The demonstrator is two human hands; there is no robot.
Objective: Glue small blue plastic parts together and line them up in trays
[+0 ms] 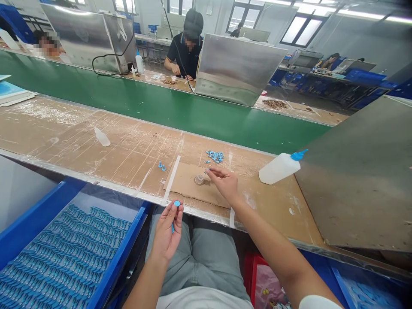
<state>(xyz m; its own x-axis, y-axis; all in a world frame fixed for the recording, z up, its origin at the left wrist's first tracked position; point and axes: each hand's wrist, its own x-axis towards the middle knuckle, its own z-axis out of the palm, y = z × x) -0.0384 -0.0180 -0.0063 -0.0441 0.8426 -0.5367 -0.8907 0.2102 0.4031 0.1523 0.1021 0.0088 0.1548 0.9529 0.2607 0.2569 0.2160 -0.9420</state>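
A small blue round piece sits up in the left hand, its grip closed on it between thumb and fingers, just off the near edge of the desk. More blue shows lower down in the same hand, though I can't make out its shape. The right hand reaches in over the desk, its grip pinched together on a tiny blue part, just beside a small round dish. That dish rests on a flat sheet of cardboard, which has a white strip along its left side.

Left of the cardboard stand two blue pegs, close together; beyond its far edge lies a loose pile of blue parts. Off to the right, a big white bottle with a blue nozzle leans over at a tilt, and well to the left a smaller white bottle lies on its side. At the near left, a blue tray holds rows of blue pieces. Across the green belt, a person in a dark cap bends over another worktop.
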